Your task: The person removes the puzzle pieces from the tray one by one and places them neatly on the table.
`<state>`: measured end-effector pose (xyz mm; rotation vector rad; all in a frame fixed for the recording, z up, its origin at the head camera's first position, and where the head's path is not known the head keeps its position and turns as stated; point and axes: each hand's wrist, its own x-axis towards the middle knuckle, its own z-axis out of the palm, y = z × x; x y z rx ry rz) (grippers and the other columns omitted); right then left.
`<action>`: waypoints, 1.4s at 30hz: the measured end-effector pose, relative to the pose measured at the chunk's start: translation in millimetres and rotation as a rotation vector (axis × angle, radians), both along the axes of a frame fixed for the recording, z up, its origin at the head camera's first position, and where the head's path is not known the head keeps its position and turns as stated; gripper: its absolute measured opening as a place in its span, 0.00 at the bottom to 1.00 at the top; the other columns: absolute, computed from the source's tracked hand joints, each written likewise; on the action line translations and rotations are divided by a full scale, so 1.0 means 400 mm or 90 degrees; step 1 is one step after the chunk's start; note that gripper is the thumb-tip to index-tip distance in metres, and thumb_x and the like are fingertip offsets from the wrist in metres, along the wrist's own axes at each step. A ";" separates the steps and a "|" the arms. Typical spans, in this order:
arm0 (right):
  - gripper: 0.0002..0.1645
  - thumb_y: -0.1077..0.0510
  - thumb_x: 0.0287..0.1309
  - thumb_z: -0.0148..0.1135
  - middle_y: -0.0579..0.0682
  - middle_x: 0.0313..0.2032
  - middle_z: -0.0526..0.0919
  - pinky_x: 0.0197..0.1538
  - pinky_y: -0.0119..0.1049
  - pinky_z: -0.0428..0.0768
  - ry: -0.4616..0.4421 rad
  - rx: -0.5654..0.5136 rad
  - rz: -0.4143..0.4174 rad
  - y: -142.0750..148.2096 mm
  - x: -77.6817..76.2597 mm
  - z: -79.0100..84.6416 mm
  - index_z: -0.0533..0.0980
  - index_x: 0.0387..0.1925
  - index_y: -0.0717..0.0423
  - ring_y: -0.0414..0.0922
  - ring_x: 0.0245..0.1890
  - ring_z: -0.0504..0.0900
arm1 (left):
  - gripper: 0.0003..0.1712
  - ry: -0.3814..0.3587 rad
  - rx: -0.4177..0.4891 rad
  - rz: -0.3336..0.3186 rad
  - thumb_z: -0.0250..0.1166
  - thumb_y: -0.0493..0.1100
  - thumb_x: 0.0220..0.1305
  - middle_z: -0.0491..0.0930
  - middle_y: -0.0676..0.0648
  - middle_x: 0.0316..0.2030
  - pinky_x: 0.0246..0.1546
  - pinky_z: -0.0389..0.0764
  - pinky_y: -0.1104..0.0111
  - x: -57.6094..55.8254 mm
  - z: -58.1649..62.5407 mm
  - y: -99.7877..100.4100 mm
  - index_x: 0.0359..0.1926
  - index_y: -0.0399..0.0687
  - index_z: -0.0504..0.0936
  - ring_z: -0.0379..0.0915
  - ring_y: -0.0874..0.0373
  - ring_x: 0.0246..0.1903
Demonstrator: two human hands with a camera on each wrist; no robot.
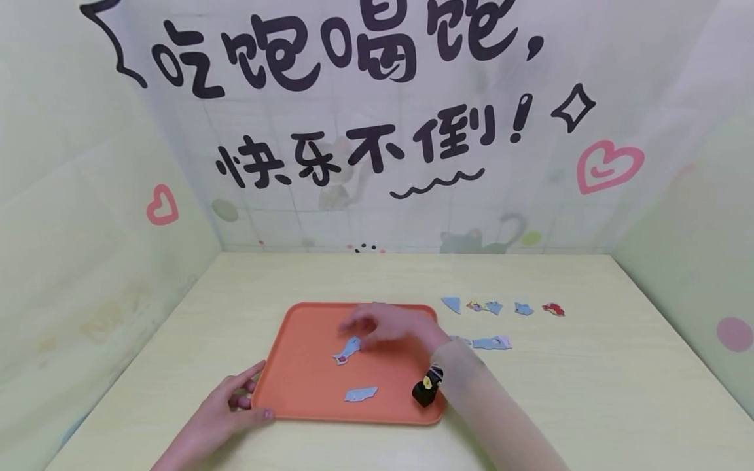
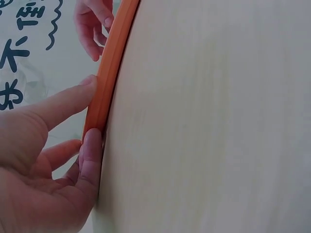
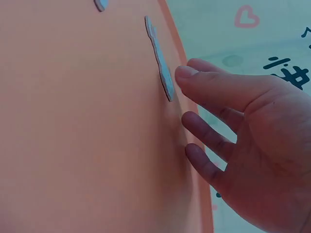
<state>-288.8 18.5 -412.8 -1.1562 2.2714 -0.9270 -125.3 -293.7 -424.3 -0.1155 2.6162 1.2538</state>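
An orange tray [image 1: 306, 399] lies on the table, and my left hand [image 1: 226, 404] holds its near left corner. In the left wrist view, the thumb and fingers of that hand touch the tray's rim [image 2: 108, 68]. Over the tray hovers my right hand [image 1: 385, 322], fingers loosely bent and holding nothing. Just beside its fingertips is a light blue puzzle piece [image 1: 349, 350] with a coloured end, seen nearly edge-on as a thin puzzle piece [image 3: 160, 60] in the right wrist view. A second blue puzzle piece [image 1: 360, 394] lies nearer the tray's front edge.
Right of the tray, several puzzle pieces lie on the table, among them a blue triangular piece [image 1: 451, 304], a red piece [image 1: 554, 309] and a long blue piece [image 1: 492, 343]. The right wrist wears a black device [image 1: 425, 391]. Printed cloth walls [image 1: 365, 216] enclose the table.
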 end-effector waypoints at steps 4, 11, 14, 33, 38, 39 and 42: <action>0.25 0.61 0.60 0.66 0.42 0.58 0.80 0.63 0.33 0.70 0.017 0.016 0.033 0.000 0.004 0.000 0.79 0.59 0.47 0.40 0.59 0.72 | 0.54 -0.003 0.003 -0.002 0.76 0.50 0.52 0.67 0.42 0.54 0.40 0.69 0.72 -0.002 0.000 0.000 0.75 0.47 0.59 0.66 0.58 0.41; 0.21 0.61 0.60 0.66 0.43 0.53 0.81 0.59 0.32 0.68 0.088 0.037 0.041 -0.002 0.014 0.002 0.81 0.56 0.45 0.42 0.56 0.71 | 0.54 -0.007 0.005 0.007 0.77 0.51 0.51 0.66 0.42 0.56 0.41 0.69 0.72 -0.002 0.003 0.001 0.75 0.49 0.59 0.66 0.58 0.43; 0.20 0.60 0.61 0.65 0.42 0.50 0.81 0.57 0.31 0.67 0.098 0.042 0.032 -0.002 0.018 0.000 0.81 0.55 0.44 0.42 0.53 0.71 | 0.54 -0.004 0.006 0.004 0.76 0.51 0.51 0.66 0.42 0.56 0.41 0.69 0.73 -0.003 0.004 -0.001 0.76 0.48 0.59 0.66 0.58 0.43; 0.16 0.60 0.63 0.64 0.40 0.48 0.81 0.55 0.30 0.70 0.101 0.047 0.000 0.000 0.033 -0.010 0.83 0.50 0.42 0.39 0.51 0.72 | 0.55 -0.008 -0.006 0.002 0.77 0.51 0.51 0.67 0.43 0.56 0.40 0.68 0.73 -0.008 0.000 0.000 0.76 0.47 0.58 0.65 0.59 0.43; 0.15 0.57 0.62 0.65 0.39 0.48 0.80 0.57 0.33 0.69 0.131 0.071 -0.014 -0.003 0.036 -0.008 0.83 0.50 0.40 0.38 0.51 0.71 | 0.55 -0.007 -0.002 0.002 0.77 0.50 0.51 0.66 0.42 0.56 0.40 0.68 0.73 -0.006 0.000 0.000 0.76 0.46 0.58 0.65 0.58 0.43; 0.15 0.57 0.62 0.65 0.38 0.48 0.80 0.58 0.34 0.69 0.139 0.078 -0.016 -0.003 0.036 -0.008 0.83 0.50 0.39 0.37 0.51 0.71 | 0.55 -0.007 -0.003 0.002 0.77 0.50 0.51 0.66 0.42 0.56 0.40 0.68 0.73 -0.005 0.000 0.000 0.76 0.46 0.58 0.65 0.58 0.43; 0.16 0.55 0.62 0.66 0.37 0.49 0.80 0.59 0.38 0.66 0.159 0.096 -0.021 -0.004 0.040 -0.005 0.82 0.51 0.38 0.36 0.52 0.71 | 0.55 -0.009 -0.002 0.008 0.77 0.49 0.51 0.66 0.43 0.56 0.40 0.68 0.73 -0.003 -0.001 0.000 0.76 0.46 0.58 0.65 0.59 0.42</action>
